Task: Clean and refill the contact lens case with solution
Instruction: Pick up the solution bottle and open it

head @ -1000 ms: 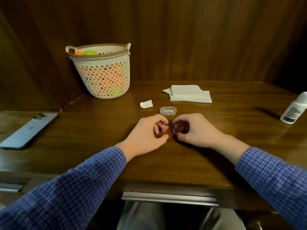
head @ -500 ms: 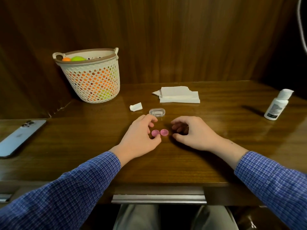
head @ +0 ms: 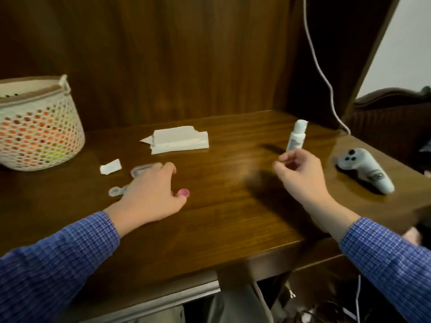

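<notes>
So the left hand (head: 149, 194) rests on the desk (head: 233, 217), fingers loosely curled, holding nothing; a pink cap (head: 183, 192) is by its thumb, the clear case (head: 116, 191) beside its knuckles. Right hand (head: 300, 176) hovers half-curled and empty, the bottle (head: 296, 138) just past its fingertips.

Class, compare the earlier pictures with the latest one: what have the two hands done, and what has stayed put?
The right hand has left the pink caps and lifted toward the solution bottle, not yet touching it. The left hand stays low beside the caps. Bottle, tissues and basket are unmoved on the table.
</notes>
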